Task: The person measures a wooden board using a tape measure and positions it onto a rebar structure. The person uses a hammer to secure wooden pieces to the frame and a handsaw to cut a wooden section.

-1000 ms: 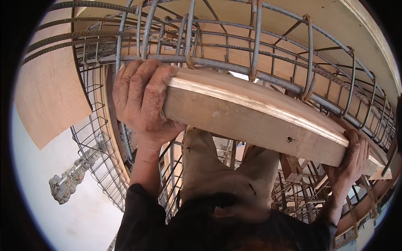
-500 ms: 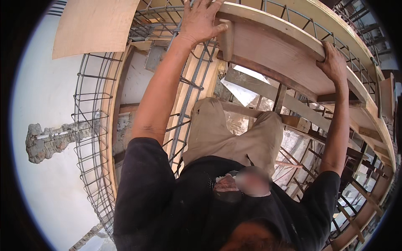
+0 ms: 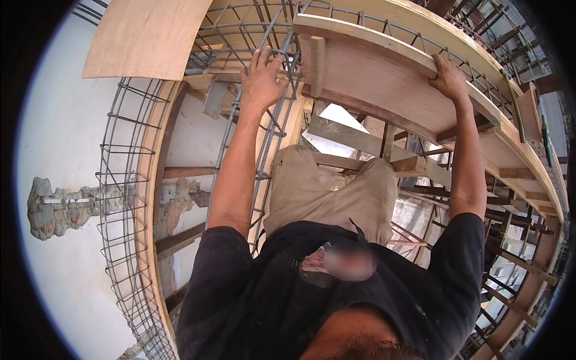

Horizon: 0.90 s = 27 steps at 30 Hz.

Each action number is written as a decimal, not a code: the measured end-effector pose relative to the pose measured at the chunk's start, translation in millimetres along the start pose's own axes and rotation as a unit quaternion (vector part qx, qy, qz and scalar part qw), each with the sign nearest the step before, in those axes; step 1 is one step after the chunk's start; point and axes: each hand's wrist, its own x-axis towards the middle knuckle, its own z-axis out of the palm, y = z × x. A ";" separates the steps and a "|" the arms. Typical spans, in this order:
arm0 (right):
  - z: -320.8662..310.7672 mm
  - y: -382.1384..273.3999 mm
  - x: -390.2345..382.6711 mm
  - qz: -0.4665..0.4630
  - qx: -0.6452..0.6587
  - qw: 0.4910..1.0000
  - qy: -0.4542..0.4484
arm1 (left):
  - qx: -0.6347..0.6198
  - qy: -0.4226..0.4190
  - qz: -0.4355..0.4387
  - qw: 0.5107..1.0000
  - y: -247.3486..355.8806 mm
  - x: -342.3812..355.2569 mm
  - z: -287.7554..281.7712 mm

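My right hand [image 3: 450, 81] is closed over the top edge of a reddish-brown plywood formwork panel [image 3: 378, 78] framed with timber battens. The panel stands on its side ahead of me, and part of that hand's fingers is hidden behind the edge. Farther left, my left hand [image 3: 263, 83] lies with its fingers stretched out over a rebar cage [image 3: 277, 120], left of the panel's end and apart from it. Whether its fingertips press on the bars is hard to tell. A short upright batten [image 3: 318, 67] is fixed to the panel near that end.
A loose plywood sheet [image 3: 144, 39] lies at the far left. A second rebar cage [image 3: 123, 174] runs beside the pale wall [image 3: 66, 132], with a timber board [image 3: 155, 156] along it. Timber supports [image 3: 414, 168] and gaps down to a lower level show around my legs.
My left hand has come off the panel's left end and moved left and nearer, onto the rebar cage. My right hand keeps its grip. The view has shifted slightly.
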 end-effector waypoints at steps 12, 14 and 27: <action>-0.1 0.9 -4.5 -0.002 0.020 1.000 0.016 | -0.031 0.015 0.004 0.999 3.5 -0.4 -3.3; 0.2 3.7 -3.9 -0.007 0.007 1.000 0.020 | -0.038 0.019 0.004 0.999 5.0 0.4 -3.6; 8.4 -3.5 -15.4 -0.005 -0.048 0.996 0.078 | -0.014 0.020 0.024 0.999 1.5 6.3 -1.5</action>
